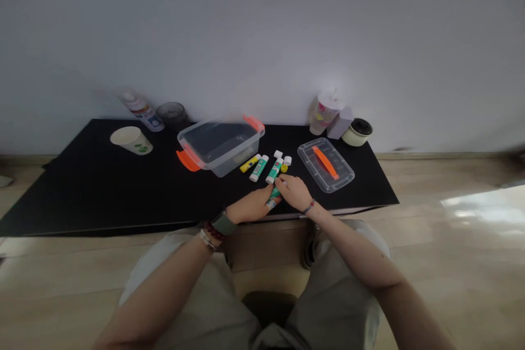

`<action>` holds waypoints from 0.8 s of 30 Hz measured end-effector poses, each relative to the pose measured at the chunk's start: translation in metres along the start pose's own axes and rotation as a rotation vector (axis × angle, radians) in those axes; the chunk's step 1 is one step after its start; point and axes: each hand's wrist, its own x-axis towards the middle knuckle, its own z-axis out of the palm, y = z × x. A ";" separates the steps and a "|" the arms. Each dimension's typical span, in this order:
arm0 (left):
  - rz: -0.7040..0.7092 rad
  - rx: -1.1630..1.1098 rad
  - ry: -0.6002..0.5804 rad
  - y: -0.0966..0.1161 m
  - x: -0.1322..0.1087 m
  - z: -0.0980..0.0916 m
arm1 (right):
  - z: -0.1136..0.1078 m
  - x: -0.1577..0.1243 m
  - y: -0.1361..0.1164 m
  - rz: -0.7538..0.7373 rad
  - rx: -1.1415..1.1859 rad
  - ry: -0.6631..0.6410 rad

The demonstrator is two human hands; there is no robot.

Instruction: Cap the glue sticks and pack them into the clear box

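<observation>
My left hand (pixel 251 205) is closed around a green and white glue stick (pixel 274 193) near the table's front edge. The fingers of my right hand (pixel 296 192) close on the upper end of that same stick, hiding most of the end. Just beyond my hands lie a green glue stick (pixel 274 171), another green glue stick (pixel 259 168) and a yellow glue stick (pixel 250 163). Close to them are a white cap (pixel 278 154), a second white cap (pixel 287 161) and a yellow cap (pixel 284 168).
On the black table (pixel 164 197), a clear box (pixel 232 161) with orange clips stands behind the sticks. Its lid (pixel 328 175) lies right. Around them stand a paper cup (pixel 133 141), bottle (pixel 143 111), dark cup (pixel 173 116), lidded tumbler (pixel 324 114), pale carton (pixel 340 123) and small pot (pixel 356 134).
</observation>
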 end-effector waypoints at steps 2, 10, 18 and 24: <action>-0.022 -0.176 -0.144 0.004 -0.003 -0.005 | -0.005 -0.004 0.002 -0.147 0.082 0.010; 0.088 -0.590 -0.392 0.019 -0.013 -0.011 | -0.027 -0.020 -0.002 -0.403 0.088 0.091; 0.008 0.143 -0.018 0.007 -0.002 0.008 | -0.013 -0.010 -0.003 0.054 -0.140 -0.063; 0.008 -0.226 -0.067 0.014 -0.007 0.000 | -0.023 -0.015 0.004 -0.227 0.142 0.064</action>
